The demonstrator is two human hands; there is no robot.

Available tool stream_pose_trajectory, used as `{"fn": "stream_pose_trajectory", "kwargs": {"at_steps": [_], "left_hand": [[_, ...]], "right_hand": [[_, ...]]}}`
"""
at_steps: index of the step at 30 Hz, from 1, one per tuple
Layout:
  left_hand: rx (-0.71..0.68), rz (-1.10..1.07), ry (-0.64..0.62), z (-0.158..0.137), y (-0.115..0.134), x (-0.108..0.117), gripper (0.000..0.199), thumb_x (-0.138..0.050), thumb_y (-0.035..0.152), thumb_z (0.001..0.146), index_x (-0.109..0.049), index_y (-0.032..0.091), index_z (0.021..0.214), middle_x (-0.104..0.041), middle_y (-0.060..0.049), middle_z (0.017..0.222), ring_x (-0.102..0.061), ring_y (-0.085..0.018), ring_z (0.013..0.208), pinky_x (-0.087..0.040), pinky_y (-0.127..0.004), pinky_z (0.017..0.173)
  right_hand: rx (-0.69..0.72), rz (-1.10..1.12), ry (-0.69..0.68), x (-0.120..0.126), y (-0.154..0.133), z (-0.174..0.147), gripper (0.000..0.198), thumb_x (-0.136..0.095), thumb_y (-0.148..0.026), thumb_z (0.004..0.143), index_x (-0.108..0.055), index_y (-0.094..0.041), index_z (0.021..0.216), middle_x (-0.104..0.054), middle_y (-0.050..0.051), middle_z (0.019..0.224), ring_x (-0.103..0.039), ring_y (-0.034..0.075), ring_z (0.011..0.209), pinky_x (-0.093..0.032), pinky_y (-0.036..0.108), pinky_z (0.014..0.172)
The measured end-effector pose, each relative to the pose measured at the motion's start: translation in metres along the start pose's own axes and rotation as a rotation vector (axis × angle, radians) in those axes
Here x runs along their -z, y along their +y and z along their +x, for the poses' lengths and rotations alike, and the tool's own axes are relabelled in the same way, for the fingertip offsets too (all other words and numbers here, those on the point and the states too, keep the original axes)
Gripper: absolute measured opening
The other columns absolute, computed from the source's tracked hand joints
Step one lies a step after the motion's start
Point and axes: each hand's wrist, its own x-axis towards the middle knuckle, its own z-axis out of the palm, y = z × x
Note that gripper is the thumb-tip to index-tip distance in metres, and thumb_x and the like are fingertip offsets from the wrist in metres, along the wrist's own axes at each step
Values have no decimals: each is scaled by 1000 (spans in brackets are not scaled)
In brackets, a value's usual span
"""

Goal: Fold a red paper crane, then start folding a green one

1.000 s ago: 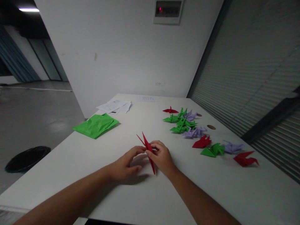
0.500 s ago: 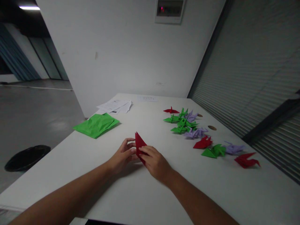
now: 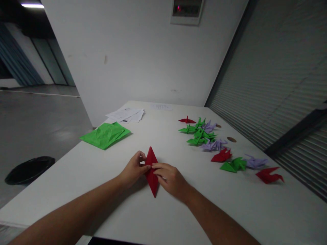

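A red origami paper [image 3: 153, 183], folded into a long narrow diamond, is held between both hands over the middle of the white table [image 3: 122, 217]. One point of the diamond faces away from me and the other faces toward me. My left hand [image 3: 135, 168] pinches its left edge, with the thumb on top near the centre. From the right, my right hand [image 3: 170, 175] grips the paper, its fingertips on the face close to the left thumb. The undersides of the folds are hidden.
Finished paper cranes in green [image 3: 200, 137], purple [image 3: 255, 161] and red [image 3: 269, 175] line the right side. Green paper sheets [image 3: 106, 135] lie at left, white printed sheets [image 3: 126, 115] behind them. A black bin [image 3: 30, 170] stands beyond the left edge; window blinds [image 3: 276, 78] border the right.
The red paper has turned from a steep, edge-on triangle to an upright diamond showing its broad face. My left thumb now lies on it, and both hands have closed in around its middle.
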Motion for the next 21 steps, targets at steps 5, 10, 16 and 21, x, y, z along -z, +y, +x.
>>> {"fn": "stream_pose_trajectory", "kwargs": {"at_steps": [5, 10, 16, 21], "left_hand": [[3, 100, 26, 2, -2, -1, 45, -85, 18, 66, -45, 21, 86, -71, 0, 91, -68, -13, 60, -50, -21, 51], [-11, 97, 3, 2, -2, 0, 43, -83, 19, 68, -44, 21, 86, -69, 1, 84, -67, -14, 60, -49, -21, 51], [-34, 254, -77, 1, -9, 4, 33, -80, 20, 73, -47, 20, 79, -64, 3, 70, -61, -13, 58, -41, -20, 49], [-57, 252, -122, 1, -14, 5, 29, -81, 24, 75, -52, 19, 78, -60, 3, 69, -56, -12, 60, -40, -22, 54]], "right_hand": [[-143, 54, 113, 4, 2, 2, 21, -64, -10, 88, -74, -25, 99, -76, 9, 115, -72, 25, 109, -60, 44, 98], [-497, 201, 222, -2, 9, 2, 27, -71, -22, 82, -64, -22, 108, -73, 8, 103, -70, 22, 91, -58, 33, 71], [-645, 528, 110, -13, 14, -2, 33, -72, -27, 83, -57, -23, 112, -69, -3, 79, -67, 16, 70, -54, 30, 69], [-673, 562, 147, -12, 15, -1, 32, -76, -29, 80, -57, -23, 105, -68, -4, 74, -64, 16, 66, -51, 29, 64]]}}
